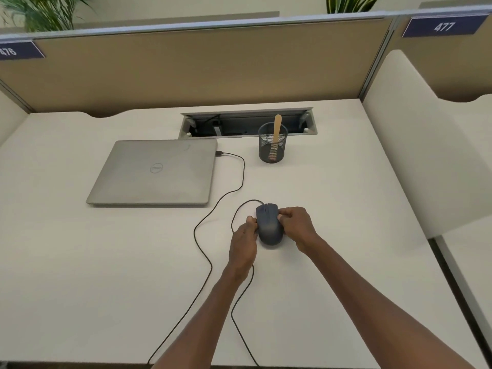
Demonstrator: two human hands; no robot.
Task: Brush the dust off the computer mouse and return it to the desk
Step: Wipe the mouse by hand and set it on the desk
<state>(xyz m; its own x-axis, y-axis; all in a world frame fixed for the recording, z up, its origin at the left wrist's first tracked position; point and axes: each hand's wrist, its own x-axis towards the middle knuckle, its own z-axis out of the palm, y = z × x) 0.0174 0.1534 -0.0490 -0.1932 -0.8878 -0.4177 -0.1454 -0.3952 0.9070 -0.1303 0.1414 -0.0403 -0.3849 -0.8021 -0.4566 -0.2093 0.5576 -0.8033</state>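
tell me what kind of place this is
Most likely an office cubicle: tan divider panels with numbered signs wall in a white desk holding a closed laptop. Both hands grip a wired mouse.

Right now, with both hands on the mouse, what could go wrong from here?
1. The cable loops across the desk and runs to the laptop; lifting the mouse far could tug its plug.
2. The cable passes under the left hand and may snag.
3. The brush stands in the mesh cup; a hasty grab by the right hand might tip it.
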